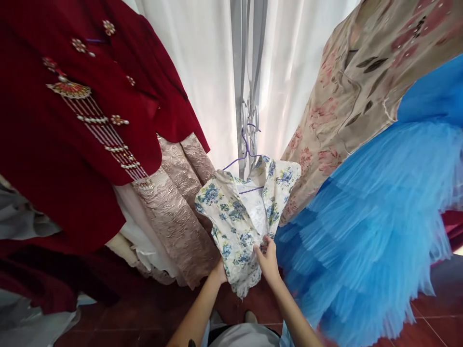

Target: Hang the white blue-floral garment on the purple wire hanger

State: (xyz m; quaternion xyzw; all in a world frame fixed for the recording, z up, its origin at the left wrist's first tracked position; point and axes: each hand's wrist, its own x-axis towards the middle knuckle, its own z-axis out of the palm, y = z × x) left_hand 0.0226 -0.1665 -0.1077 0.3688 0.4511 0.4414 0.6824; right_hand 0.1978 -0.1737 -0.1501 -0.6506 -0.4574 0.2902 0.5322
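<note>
A small white garment with blue flowers [235, 217] hangs on a purple hanger [243, 155] from a grey rack [249, 72]. My right hand [267, 258] pinches the front of the garment near its lower middle. My left hand [219, 273] is mostly hidden behind the garment's lower left edge and grips the cloth there. Both forearms reach up from the bottom of the view.
A dark red embroidered garment [72, 135] hangs at the left, with a beige brocade skirt [181, 212] beside it. A blue tulle dress [372, 226] and a tan floral dress [354, 86] hang at the right. White curtains [202, 62] are behind. The floor [144, 318] is red tile.
</note>
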